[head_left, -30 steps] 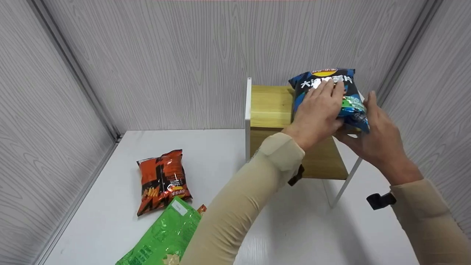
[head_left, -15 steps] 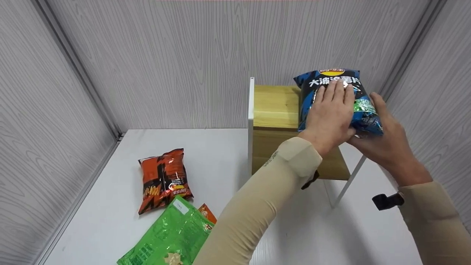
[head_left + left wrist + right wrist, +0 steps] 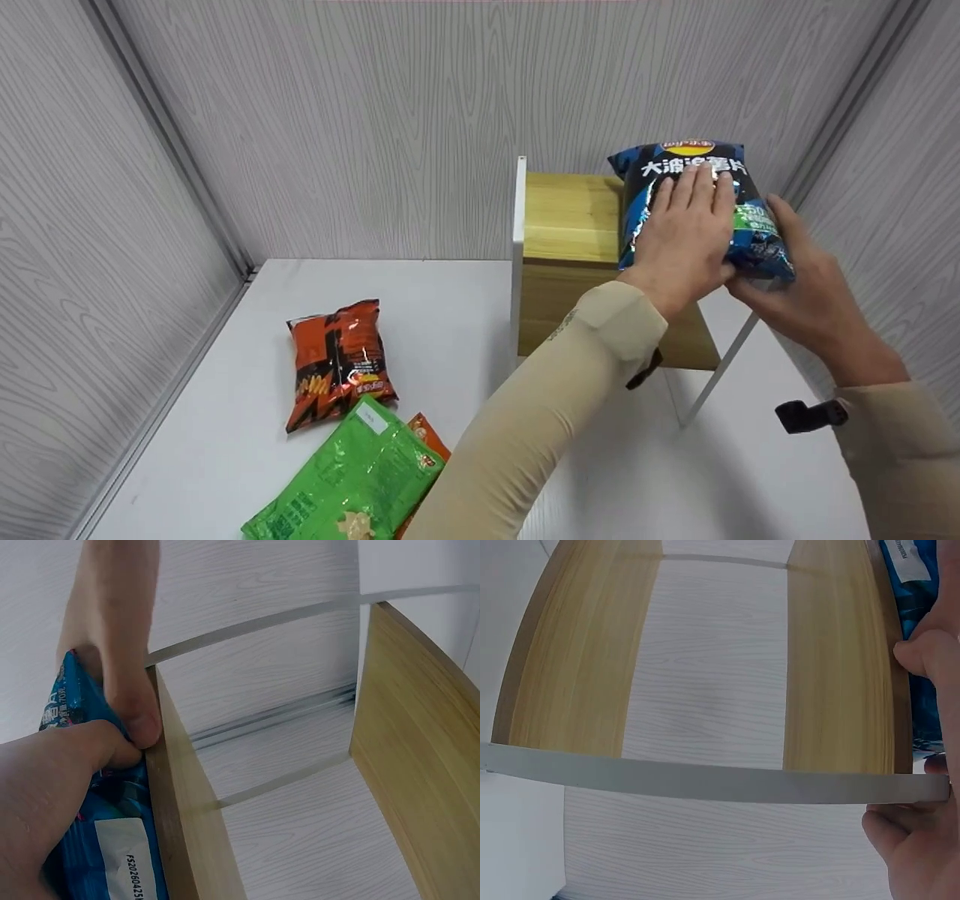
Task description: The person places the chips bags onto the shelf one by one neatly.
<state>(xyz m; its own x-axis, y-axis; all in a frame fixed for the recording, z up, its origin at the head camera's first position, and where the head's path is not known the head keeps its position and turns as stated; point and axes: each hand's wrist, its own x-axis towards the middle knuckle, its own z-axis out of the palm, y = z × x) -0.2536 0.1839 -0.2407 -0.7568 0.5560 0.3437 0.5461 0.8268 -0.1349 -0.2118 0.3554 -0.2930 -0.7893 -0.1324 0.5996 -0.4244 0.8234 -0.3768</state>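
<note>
A plump black-and-blue bag of potato chips (image 3: 643, 187) lies on the upper wooden shelf of a small rack (image 3: 570, 225). Across its top rests my left hand (image 3: 684, 244), with the fingers straight and pointing away. At the bag's right end, my right hand (image 3: 810, 292) holds the near corner, its thumb low in front and its fingers up along the side. Both thumbs meet near the shelf's front edge in the left wrist view, beside the bag's blue end (image 3: 86, 862). My right hand (image 3: 930, 847) also comes round the rack's grey side frame (image 3: 705, 781).
On the white table (image 3: 450, 322), an orange-and-black snack bag (image 3: 337, 364) lies to the left. A flat green bag (image 3: 352, 472) lies nearer, partly over another orange packet (image 3: 427, 431). Below the chips is a lower wooden shelf (image 3: 690, 341). Grey wood-grain walls (image 3: 390, 135) surround the table.
The bag of chips has shifted slightly right on the shelf, with both hands staying on it. My left hand's fingers now lie straighter over the bag. The view has turned a little.
</note>
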